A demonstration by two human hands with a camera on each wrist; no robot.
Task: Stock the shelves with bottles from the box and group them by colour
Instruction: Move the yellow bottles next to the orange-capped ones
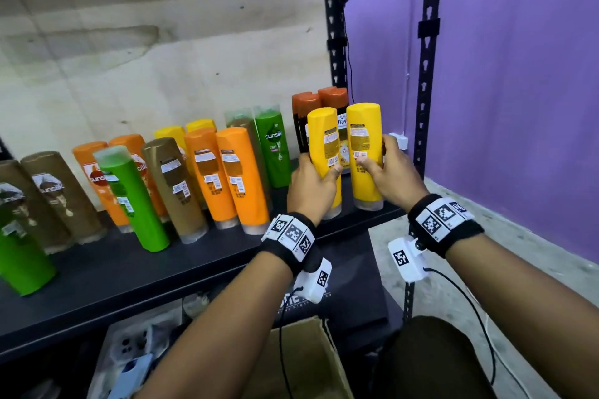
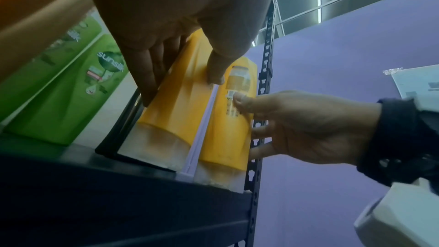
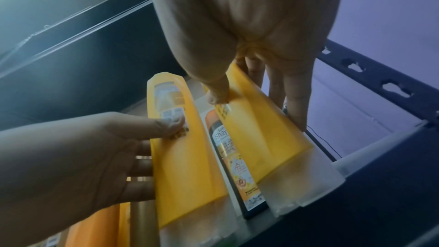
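Your left hand wraps one yellow bottle, thumb on the back label, fingers curled behind; your right hand grips the second yellow bottle likewise. Both stand cap-down at the shelf front edge, around 1 o'clock from you, with the dark orange-topped bottles just behind. Judging by the smooth plastic, they're stiff, likely slippery and top-heavy on those narrow clear caps, so hold mid-body. Farther off, at 10 o'clock, orange, brown and green bottles stand mixed
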